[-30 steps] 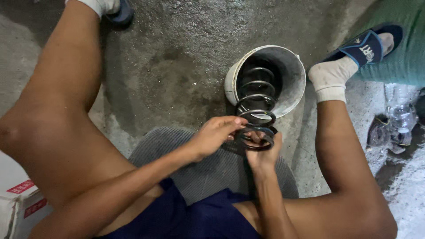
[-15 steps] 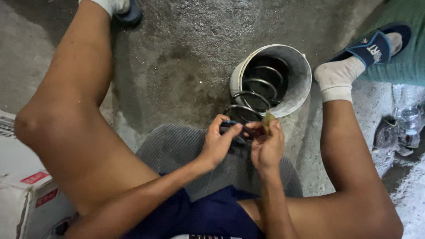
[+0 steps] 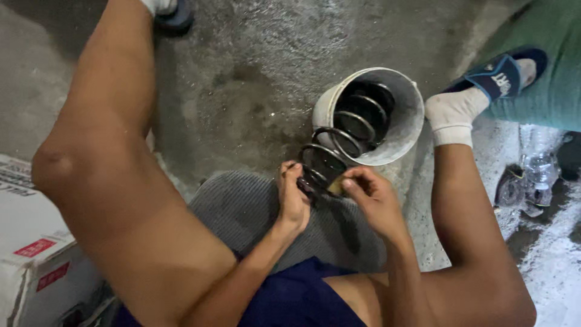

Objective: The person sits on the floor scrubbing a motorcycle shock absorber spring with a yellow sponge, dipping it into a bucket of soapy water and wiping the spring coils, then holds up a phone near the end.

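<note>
Cardboard box (image 3: 36, 254): white, red labels, cut off at the left edge. Seat (image 3: 242, 206): grey ribbed cushion, partly hidden under the legs. Left hand (image 3: 293, 197): fingers curling tightly around the lowest coils. Coil spring (image 3: 339, 145): black steel, lying tilted, its far end sitting inside the bucket, near end resting at the seat's edge. Right hand (image 3: 375, 197): fingertips pinching a small tan piece against the coil; the piece is hard to make out. Bucket (image 3: 411, 121): pale, grimy, tipped. Floor (image 3: 254, 79): rough stained concrete.
</note>
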A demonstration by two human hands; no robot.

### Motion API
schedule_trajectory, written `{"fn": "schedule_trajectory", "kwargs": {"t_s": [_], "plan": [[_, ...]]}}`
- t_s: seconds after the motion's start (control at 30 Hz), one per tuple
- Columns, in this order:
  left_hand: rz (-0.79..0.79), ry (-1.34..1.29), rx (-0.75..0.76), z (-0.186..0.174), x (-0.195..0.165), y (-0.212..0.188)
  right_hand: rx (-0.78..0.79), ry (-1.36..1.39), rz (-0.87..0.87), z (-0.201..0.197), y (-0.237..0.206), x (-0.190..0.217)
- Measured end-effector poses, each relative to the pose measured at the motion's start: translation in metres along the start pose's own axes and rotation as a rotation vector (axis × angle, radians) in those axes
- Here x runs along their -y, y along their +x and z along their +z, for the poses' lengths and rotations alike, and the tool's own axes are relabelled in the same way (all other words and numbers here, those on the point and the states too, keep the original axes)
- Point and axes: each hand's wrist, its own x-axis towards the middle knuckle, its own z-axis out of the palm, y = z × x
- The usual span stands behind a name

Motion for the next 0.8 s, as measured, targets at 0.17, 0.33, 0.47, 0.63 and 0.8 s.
{"fn": "schedule_trajectory", "kwargs": {"t_s": [0.17, 0.33, 0.47, 0.63, 0.8], "plan": [[-0.05, 0.032, 0.086, 0.007, -0.021, 0.0, 0.133, -0.118, 0.066, 0.015, 0.024, 0.02], [-0.3, 0.114, 0.043, 0.009, -0.043, 0.006, 0.16, -0.242, 0.116, 0.012, 0.03, 0.01], [-0.234, 0.131, 0.073, 0.001, -0.033, 0.008, 0.156, -0.056, 0.185, 0.015, 0.026, -0.003], [0.138, 0.513, 0.156, 0.0, -0.014, 0.002, 0.019, -0.233, 0.102, 0.038, 0.027, 0.0], [-0.143, 0.149, 0.03, 0.012, -0.018, -0.001, 0.092, -0.014, 0.244, 0.03, 0.026, -0.001]]}}
